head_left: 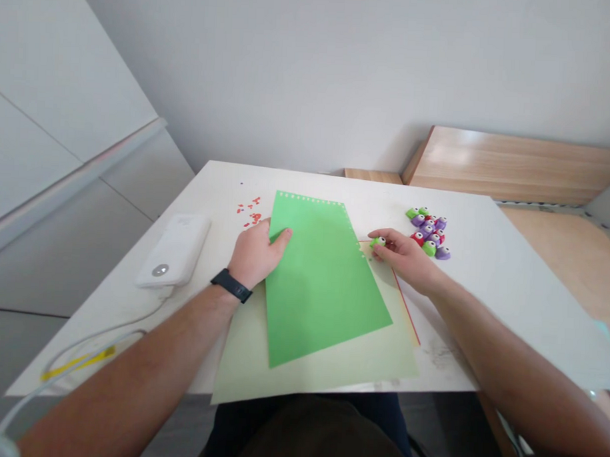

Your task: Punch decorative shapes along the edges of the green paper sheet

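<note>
My left hand (258, 253) pinches the left edge of a green sheet of paper (323, 269), thumb on top and fingers hidden underneath. Small cut-outs run along the sheet's far edge and part of its right edge. My right hand (401, 253) holds a small green paper punch (378, 242) with a cartoon eye, close to the sheet's upper right edge. Under the green sheet lies a larger pale green sheet (250, 373), and a red-edged sheet (406, 302) shows at its right. Farther right sits a cluster of several purple, red and green punches (428, 231).
Small red paper bits (255, 217) lie scattered left of the sheet. A white power bank (177, 247) with a cable (109, 328) rests at the left, near a yellow strip (80, 362). All stand on a white table (503, 289) against a wall.
</note>
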`<control>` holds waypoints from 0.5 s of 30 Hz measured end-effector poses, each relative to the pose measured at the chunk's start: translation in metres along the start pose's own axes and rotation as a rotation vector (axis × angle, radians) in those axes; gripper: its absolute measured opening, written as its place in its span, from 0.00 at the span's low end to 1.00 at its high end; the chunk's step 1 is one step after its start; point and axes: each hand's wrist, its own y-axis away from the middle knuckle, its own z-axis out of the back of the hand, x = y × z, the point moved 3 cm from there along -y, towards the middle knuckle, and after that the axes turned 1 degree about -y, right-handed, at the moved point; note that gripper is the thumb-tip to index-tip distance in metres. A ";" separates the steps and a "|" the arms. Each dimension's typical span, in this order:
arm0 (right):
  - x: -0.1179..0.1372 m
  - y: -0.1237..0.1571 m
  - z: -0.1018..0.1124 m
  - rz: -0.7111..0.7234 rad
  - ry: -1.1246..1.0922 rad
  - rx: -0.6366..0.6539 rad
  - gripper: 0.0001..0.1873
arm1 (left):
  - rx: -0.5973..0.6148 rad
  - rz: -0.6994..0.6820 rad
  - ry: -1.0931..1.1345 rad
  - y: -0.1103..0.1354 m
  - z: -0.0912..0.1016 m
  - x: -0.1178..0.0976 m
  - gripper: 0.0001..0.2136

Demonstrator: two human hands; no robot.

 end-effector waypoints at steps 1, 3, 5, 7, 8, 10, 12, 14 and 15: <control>0.001 -0.001 0.000 0.002 -0.016 -0.002 0.19 | -0.011 -0.004 0.019 0.000 0.001 0.000 0.20; 0.004 -0.002 -0.001 0.006 -0.058 -0.017 0.19 | -0.029 -0.007 0.054 0.001 0.001 -0.001 0.20; 0.006 -0.001 -0.002 0.010 -0.107 -0.048 0.20 | -0.034 -0.003 0.076 0.002 0.002 -0.001 0.21; 0.008 0.000 -0.004 0.020 -0.136 -0.057 0.20 | -0.029 0.006 0.088 0.002 0.001 -0.002 0.20; 0.008 0.001 -0.004 0.027 -0.146 -0.056 0.20 | -0.025 0.011 0.088 0.002 0.001 -0.002 0.20; 0.008 0.004 -0.005 0.038 -0.153 -0.053 0.20 | -0.017 0.013 0.084 0.002 0.000 -0.003 0.20; 0.006 0.007 -0.004 0.021 -0.157 -0.052 0.21 | -0.017 0.009 0.081 0.003 0.000 -0.003 0.21; 0.003 0.010 -0.003 -0.018 -0.130 -0.046 0.22 | -0.024 0.007 0.083 0.004 0.001 -0.003 0.20; 0.002 0.011 -0.002 -0.030 -0.104 -0.043 0.22 | -0.032 0.005 0.085 0.005 0.001 -0.004 0.20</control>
